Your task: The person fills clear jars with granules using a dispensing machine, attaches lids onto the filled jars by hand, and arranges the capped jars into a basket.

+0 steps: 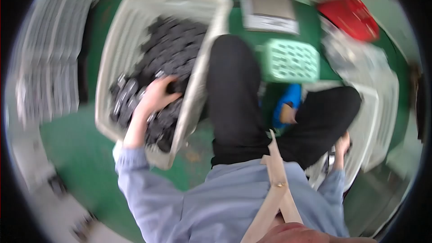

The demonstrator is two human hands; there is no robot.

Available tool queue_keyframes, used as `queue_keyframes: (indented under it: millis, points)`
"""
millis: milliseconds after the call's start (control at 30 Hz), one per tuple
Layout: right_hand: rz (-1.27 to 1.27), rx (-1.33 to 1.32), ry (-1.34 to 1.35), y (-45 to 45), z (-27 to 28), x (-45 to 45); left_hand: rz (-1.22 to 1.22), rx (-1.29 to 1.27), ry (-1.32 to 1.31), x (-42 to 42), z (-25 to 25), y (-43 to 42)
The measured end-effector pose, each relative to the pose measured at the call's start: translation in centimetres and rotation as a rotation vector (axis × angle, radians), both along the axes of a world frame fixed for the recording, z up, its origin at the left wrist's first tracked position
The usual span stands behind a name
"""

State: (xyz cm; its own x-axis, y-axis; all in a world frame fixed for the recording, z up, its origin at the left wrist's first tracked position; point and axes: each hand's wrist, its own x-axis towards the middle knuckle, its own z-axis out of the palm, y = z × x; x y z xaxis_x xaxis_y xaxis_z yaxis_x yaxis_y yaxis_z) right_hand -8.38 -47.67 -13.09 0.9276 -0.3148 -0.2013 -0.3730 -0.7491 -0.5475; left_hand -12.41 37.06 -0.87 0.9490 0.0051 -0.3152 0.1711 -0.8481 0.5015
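My left hand [158, 95] reaches into a large white crate [104, 81] on the left. Its thumb and fingers are curved but apart, over a heap of small black parts [173, 45]. Dark parts lie between and below the fingertips; none is clearly gripped. Some parts near this hand look shiny, the ones farther up matt and closely packed. On the right, my right hand [343, 144] is low beside my knee, at a second white crate [370, 121]. Its fingers look closed around something dark, which blur and the small view keep me from naming.
A light green perforated basket [292, 60] stands beyond my knees, near a box with a white front edge [272, 23]. Red material [351, 18] and clear plastic bags [355, 56] lie at the upper right. Stacked pale grey trays [51, 58] line the left side of the green floor [67, 139].
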Motion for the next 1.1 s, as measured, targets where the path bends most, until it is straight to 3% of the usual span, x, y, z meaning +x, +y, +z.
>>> queue_keyframes:
  millis: [33, 100, 133, 233, 300, 433, 567, 733, 867, 967, 1067, 1100]
  points:
    - [-0.133, -0.177, 0.169, 4.5, 3.3, 0.3, 0.021, -0.035, -0.005, 0.3, 0.0, -0.2]
    - [-0.132, -0.381, 0.274, 4.9, 2.4, -0.9, 0.035, -0.087, 0.011, 0.5, 0.1, -0.3]
    - [-0.104, -0.321, 0.279, 1.7, -1.4, -1.9, 0.034, -0.101, 0.015, 0.4, -0.2, -0.1]
    - [-0.149, -0.372, 0.376, 2.2, -3.7, -3.4, 0.125, -0.109, 0.111, 0.5, -1.7, 1.8]
    - [-0.205, -0.328, 0.42, 2.9, -4.3, -3.9, 0.136, 0.03, -0.016, 2.0, 1.1, 0.1]
    - [-0.157, -0.314, 0.45, 2.7, -6.6, -4.3, 0.239, -0.094, -0.263, 4.7, 3.9, -0.1]
    - [-0.134, -0.231, 0.74, 3.7, -7.9, -3.0, 0.166, -0.092, -0.385, 8.5, 8.3, -3.8]
    - [-0.204, -0.191, 0.639, 5.1, -10.6, -3.1, -0.015, -0.051, -0.422, 12.6, 12.1, -12.5]
    - [-0.533, -0.462, 0.087, 5.0, -11.1, -2.4, -0.185, -0.115, -0.462, 14.9, 12.5, -17.8]
    - [-0.633, -0.492, -0.016, 3.2, -10.5, -1.5, -0.286, -0.186, -0.478, 16.8, 12.0, -21.0]
    - [-0.71, -0.111, 0.37, 1.2, -10.4, -0.2, -0.345, -0.242, -0.477, 18.1, 11.3, -24.5]
    - [-0.648, -0.096, 0.335, 1.2, -10.1, -0.1, -0.375, -0.247, -0.487, 18.5, 11.0, -25.6]
